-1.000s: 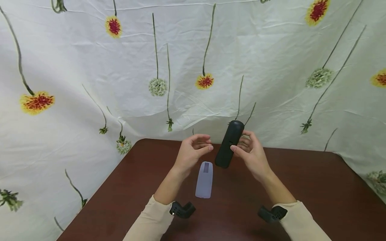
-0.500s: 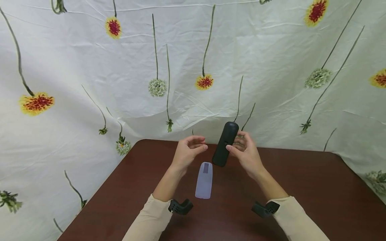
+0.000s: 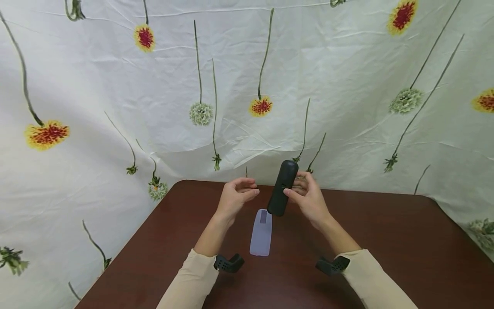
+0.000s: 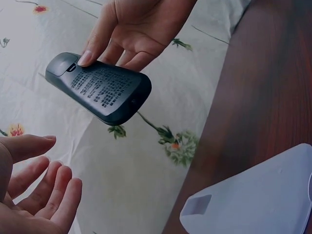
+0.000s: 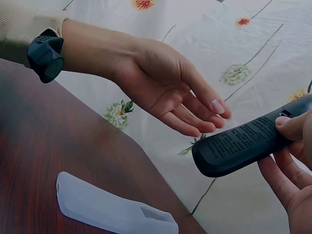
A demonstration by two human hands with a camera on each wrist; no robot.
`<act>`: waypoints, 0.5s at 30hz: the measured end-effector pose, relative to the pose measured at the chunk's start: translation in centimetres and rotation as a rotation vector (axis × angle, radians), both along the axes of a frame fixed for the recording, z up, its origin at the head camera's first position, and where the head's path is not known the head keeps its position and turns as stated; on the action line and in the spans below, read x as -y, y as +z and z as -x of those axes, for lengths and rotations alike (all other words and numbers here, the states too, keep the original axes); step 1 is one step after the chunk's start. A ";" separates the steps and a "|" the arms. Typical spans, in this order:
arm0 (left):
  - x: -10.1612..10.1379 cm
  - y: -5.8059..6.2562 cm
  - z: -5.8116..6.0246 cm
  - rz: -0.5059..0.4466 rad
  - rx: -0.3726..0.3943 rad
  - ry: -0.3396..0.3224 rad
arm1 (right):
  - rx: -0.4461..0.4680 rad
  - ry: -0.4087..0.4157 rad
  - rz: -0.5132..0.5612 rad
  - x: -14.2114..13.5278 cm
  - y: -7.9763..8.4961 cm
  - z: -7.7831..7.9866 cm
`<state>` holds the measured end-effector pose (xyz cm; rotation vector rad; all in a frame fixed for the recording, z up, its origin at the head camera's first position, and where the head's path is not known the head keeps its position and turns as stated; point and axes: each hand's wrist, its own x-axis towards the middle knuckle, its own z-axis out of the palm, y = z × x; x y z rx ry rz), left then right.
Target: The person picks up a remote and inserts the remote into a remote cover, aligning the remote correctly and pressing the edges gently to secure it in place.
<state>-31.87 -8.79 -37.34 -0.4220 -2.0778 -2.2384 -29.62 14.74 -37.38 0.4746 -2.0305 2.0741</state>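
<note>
A black remote control (image 3: 284,176) is held up above the far part of the table, tilted, its back towards me. Small print covers that back in the left wrist view, and a battery cover latch sits near the thumb. My right hand (image 3: 310,201) pinches the remote control (image 4: 100,87) by its edges, thumb on the back and fingers on the other side. To its left, my left hand (image 3: 234,198) hovers with loosely bent fingers and nothing in them, apart from the remote. A translucent whitish sleeve (image 3: 260,238) with a rectangular cutout lies on the table between my forearms.
The dark reddish-brown table (image 3: 370,231) has rounded far corners. Behind it hangs a pale cloth (image 3: 339,77) printed with flowers, close to the table's far edge. Each wrist wears a black camera mount (image 3: 229,262) over a cream sleeve.
My right hand has moved left with the remote control, bringing it nearer the translucent sleeve. The left hand has shifted left and slightly down. The sleeve on the table stays put.
</note>
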 end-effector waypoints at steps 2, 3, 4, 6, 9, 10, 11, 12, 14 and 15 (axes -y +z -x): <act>0.1 -0.1 0.1 -0.002 0.008 0.003 | 0.006 -0.006 -0.007 0.1 -0.2 0.1; 0.2 -0.2 0.2 -0.001 0.013 0.005 | 0.010 -0.009 -0.010 0.1 -0.3 0.2; 0.3 -0.2 0.2 0.000 0.018 0.007 | 0.013 -0.012 -0.013 0.2 -0.4 0.3; 0.4 -0.3 0.2 0.010 0.027 0.011 | 0.016 -0.017 -0.025 0.2 -0.7 0.5; 0.5 -0.7 0.3 0.034 0.040 0.016 | 0.015 -0.020 -0.036 0.3 -1.0 0.8; 0.5 -0.9 0.4 0.045 0.045 0.018 | 0.015 -0.020 -0.037 0.4 -1.1 0.9; 0.5 -1.0 0.5 0.055 0.049 0.018 | 0.013 -0.020 -0.041 0.4 -1.2 0.9; 0.6 -1.2 0.6 0.064 0.056 0.018 | 0.018 -0.022 -0.043 0.5 -1.3 1.0; 0.6 -1.7 0.8 0.081 0.074 0.020 | 0.026 -0.026 -0.044 0.6 -1.6 1.2; 0.6 -1.9 0.9 0.087 0.082 0.022 | 0.031 -0.026 -0.045 0.6 -1.7 1.3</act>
